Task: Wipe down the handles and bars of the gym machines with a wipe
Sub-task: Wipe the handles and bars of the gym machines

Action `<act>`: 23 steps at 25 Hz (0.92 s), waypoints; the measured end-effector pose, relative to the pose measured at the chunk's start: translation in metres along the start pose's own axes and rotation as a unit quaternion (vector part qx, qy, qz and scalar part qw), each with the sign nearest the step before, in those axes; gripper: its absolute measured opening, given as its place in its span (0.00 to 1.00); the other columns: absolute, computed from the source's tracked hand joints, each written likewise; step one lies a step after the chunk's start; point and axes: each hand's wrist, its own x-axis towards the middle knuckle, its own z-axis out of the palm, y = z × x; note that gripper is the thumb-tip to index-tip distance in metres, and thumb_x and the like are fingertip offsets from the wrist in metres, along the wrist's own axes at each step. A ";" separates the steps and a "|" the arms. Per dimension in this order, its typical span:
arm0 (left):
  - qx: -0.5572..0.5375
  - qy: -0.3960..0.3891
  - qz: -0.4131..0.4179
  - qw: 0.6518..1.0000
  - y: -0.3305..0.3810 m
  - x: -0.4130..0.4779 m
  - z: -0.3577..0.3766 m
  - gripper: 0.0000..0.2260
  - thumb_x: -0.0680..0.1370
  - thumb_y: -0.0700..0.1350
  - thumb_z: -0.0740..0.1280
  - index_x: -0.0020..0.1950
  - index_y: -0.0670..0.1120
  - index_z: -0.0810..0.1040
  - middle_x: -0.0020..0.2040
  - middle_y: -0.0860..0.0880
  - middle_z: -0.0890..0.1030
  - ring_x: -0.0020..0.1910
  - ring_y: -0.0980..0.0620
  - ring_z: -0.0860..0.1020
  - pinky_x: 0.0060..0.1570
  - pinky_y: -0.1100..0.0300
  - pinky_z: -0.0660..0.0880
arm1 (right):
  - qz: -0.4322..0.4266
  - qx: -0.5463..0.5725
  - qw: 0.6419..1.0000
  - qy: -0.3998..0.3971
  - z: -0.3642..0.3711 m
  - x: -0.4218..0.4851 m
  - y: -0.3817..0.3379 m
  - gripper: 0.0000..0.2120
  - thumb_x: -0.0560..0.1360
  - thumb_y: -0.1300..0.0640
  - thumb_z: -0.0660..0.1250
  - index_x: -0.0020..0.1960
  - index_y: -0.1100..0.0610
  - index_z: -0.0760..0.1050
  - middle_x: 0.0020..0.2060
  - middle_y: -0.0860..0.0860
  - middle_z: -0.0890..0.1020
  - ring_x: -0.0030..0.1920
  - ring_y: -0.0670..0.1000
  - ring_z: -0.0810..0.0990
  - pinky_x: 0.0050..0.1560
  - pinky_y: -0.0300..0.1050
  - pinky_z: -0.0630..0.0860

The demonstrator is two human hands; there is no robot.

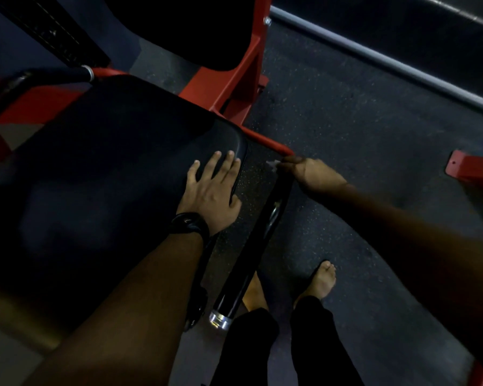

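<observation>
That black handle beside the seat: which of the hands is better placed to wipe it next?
The right hand. It already grips the top of the black handle with a white wipe showing at its fingers. The left hand lies flat on the seat pad, holding nothing.

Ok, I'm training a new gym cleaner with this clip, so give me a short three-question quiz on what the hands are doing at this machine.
1. True or false: the left hand lies flat with spread fingers on the black seat pad.
2. Which hand holds the white wipe? A) left B) right C) neither
3. Fill in: the right hand grips the far end of the black handle, where it meets the ____ frame.

Key: 1 true; 2 B; 3 red
</observation>
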 end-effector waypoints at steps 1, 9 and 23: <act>0.000 0.003 -0.002 1.000 0.000 -0.001 0.000 0.32 0.79 0.54 0.57 0.80 0.48 0.49 0.81 0.52 0.48 0.79 0.50 0.45 0.75 0.42 0.46 | 0.064 0.096 0.992 0.055 0.013 -0.006 -0.004 0.17 0.83 0.49 0.56 0.69 0.49 0.72 0.61 0.45 0.77 0.57 0.46 0.76 0.59 0.38 0.72; 0.005 -0.020 -0.008 1.000 0.003 -0.004 -0.006 0.32 0.80 0.53 0.56 0.80 0.48 0.47 0.81 0.52 0.46 0.79 0.51 0.43 0.76 0.43 0.44 | 0.361 0.619 0.652 0.248 0.054 -0.028 -0.062 0.09 0.78 0.64 0.64 0.42 0.61 0.79 0.33 0.53 0.79 0.33 0.49 0.75 0.34 0.43 0.73; -0.127 -0.112 -0.162 0.972 0.003 -0.060 -0.105 0.28 0.82 0.51 0.55 0.80 0.50 0.50 0.80 0.50 0.53 0.76 0.48 0.58 0.71 0.49 0.59 | 0.272 0.514 0.799 0.152 -0.076 -0.085 -0.128 0.09 0.80 0.54 0.63 0.44 0.54 0.78 0.38 0.47 0.82 0.36 0.42 0.81 0.40 0.40 0.78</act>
